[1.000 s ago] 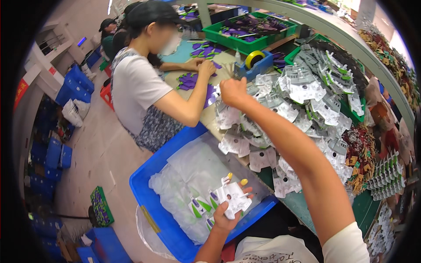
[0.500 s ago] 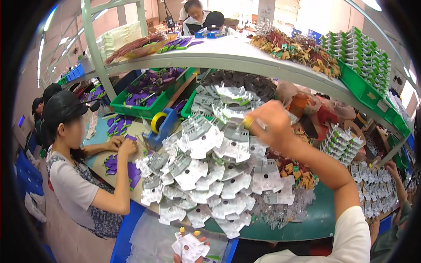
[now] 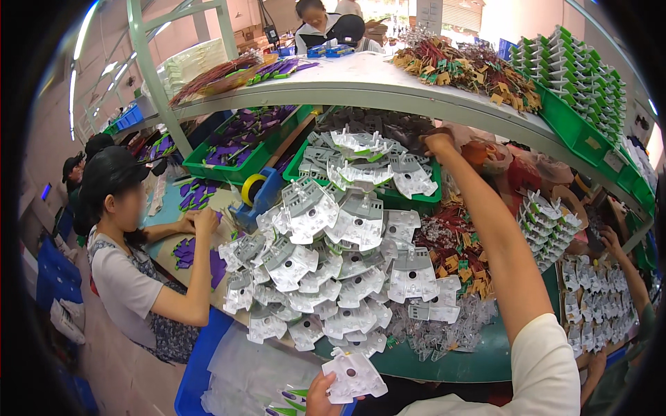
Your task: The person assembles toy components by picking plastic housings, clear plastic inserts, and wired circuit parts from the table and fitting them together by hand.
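Observation:
In my left hand (image 3: 320, 396), low in the middle, is a white moulded plastic part (image 3: 352, 374) with a dark round hole; the fingers are closed on its left side. My right arm stretches far forward, and my right hand (image 3: 438, 142) is at the dark grey plastic parts (image 3: 395, 125) under the shelf. Its fingertips are partly hidden there, so I cannot tell if they hold anything. Between my hands rises a large heap of white-and-grey plastic parts (image 3: 354, 274), some with green edges.
A white shelf (image 3: 333, 83) spans above, carrying red wires with small boards (image 3: 465, 73). Green bins (image 3: 239, 156) stand beneath it. Clear plastic pieces (image 3: 451, 326) lie right of the heap. A co-worker (image 3: 146, 263) sits at left beside a blue tape dispenser (image 3: 260, 201). A blue crate (image 3: 191, 374) is below.
My right hand has gone from over the heap to the back, under the shelf. My left hand and its white part have shifted right and slightly up.

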Demonstrator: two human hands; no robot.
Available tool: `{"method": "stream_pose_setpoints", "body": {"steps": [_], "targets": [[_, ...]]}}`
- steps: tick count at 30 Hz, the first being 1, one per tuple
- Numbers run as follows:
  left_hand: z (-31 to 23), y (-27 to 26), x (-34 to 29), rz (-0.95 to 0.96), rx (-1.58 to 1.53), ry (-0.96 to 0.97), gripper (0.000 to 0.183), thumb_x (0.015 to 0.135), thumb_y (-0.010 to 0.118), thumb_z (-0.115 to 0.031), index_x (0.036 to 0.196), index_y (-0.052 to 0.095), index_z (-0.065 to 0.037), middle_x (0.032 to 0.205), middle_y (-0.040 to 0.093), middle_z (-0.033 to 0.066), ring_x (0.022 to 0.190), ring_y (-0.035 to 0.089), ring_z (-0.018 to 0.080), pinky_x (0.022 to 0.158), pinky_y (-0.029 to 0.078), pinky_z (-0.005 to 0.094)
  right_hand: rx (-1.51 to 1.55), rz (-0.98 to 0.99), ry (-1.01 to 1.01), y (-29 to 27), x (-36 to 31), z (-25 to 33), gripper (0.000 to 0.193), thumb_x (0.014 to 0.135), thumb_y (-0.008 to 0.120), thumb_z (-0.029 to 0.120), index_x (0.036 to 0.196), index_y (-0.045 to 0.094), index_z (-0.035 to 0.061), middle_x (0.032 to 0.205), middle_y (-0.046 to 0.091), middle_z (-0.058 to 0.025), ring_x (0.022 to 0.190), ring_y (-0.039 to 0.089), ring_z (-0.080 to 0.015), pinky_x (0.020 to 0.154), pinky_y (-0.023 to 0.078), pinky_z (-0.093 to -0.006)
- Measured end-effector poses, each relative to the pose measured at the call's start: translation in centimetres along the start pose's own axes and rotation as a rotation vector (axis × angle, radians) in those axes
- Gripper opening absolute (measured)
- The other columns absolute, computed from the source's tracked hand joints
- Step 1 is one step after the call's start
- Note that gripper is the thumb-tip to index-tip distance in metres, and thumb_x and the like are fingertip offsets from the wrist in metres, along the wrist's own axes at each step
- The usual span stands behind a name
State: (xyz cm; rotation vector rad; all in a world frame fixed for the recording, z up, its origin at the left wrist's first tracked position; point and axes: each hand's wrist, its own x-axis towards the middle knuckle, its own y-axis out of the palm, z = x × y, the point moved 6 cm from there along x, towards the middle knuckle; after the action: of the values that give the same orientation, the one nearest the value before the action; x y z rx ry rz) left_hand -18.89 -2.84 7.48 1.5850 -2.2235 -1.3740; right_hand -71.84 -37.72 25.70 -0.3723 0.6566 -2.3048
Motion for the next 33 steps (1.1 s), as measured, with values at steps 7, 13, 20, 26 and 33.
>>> {"method": "stream_pose_setpoints", "body": {"steps": [7, 13, 20, 26, 33], "targets": [[-0.7, 4.3, -0.7, 0.007, 0.040, 0.050, 0.043, 0.093, 0.047, -0.012, 0.131, 0.042, 0.006, 0.117, 0.060, 0.0196, 0.097, 0.066, 0.0346, 0.070, 0.060, 0.0499, 0.097, -0.005, -0.323, -6.8, -7.0, 0.1, 0.026, 0.087, 0.061, 0.011, 0.107, 0.065, -0.0061, 0.087, 0.069, -0.0136, 0.062, 0.068, -0.0203, 0.058, 0.056, -0.0291], [-0.6, 7.8, -0.6, 0.025, 0.083, 0.071, 0.037, 0.096, 0.049, -0.012, 0.129, 0.047, 0.005, 0.112, 0.062, 0.0149, 0.091, 0.067, 0.0264, 0.075, 0.058, 0.0387, 1.056, 0.631, 0.001, -6.9, -22.1, 1.1, 0.033, 0.090, 0.060, 0.005, 0.122, 0.054, 0.0010, 0.105, 0.064, -0.0103, 0.097, 0.065, -0.0195, 0.081, 0.059, -0.0325], [-0.6, 8.8, 0.8, 0.049, 0.110, 0.084, 0.038, 0.095, 0.049, -0.013, 0.130, 0.046, 0.001, 0.117, 0.061, 0.0150, 0.097, 0.067, 0.0259, 0.072, 0.060, 0.0404, 0.458, 1.113, -0.211, -4.2, -37.0, 1.9, 0.019, 0.087, 0.070, 0.012, 0.102, 0.063, 0.0038, 0.091, 0.066, -0.0019, 0.075, 0.061, -0.0075, 0.059, 0.050, -0.0222], [-1.6, 8.8, 0.6, 0.032, 0.201, 0.224, 0.036, 0.096, 0.048, -0.014, 0.130, 0.047, -0.001, 0.114, 0.062, 0.0127, 0.093, 0.067, 0.0212, 0.071, 0.060, 0.0358, 0.876, 1.032, 0.092, -3.2, -40.2, 2.0, 0.023, 0.086, 0.073, 0.019, 0.101, 0.060, 0.0066, 0.093, 0.065, -0.0060, 0.061, 0.053, -0.0098, 0.050, 0.044, -0.0223], [-2.2, 7.7, 0.0, -0.010, 0.209, 0.264, 0.040, 0.096, 0.048, -0.015, 0.134, 0.045, -0.002, 0.114, 0.062, 0.0123, 0.094, 0.067, 0.0206, 0.070, 0.061, 0.0350, 0.634, 1.095, -0.132, -0.8, -43.2, 2.4, 0.027, 0.097, 0.054, 0.024, 0.109, 0.057, -0.0001, 0.090, 0.064, -0.0075, 0.067, 0.056, -0.0119, 0.058, 0.045, -0.0235]]}}
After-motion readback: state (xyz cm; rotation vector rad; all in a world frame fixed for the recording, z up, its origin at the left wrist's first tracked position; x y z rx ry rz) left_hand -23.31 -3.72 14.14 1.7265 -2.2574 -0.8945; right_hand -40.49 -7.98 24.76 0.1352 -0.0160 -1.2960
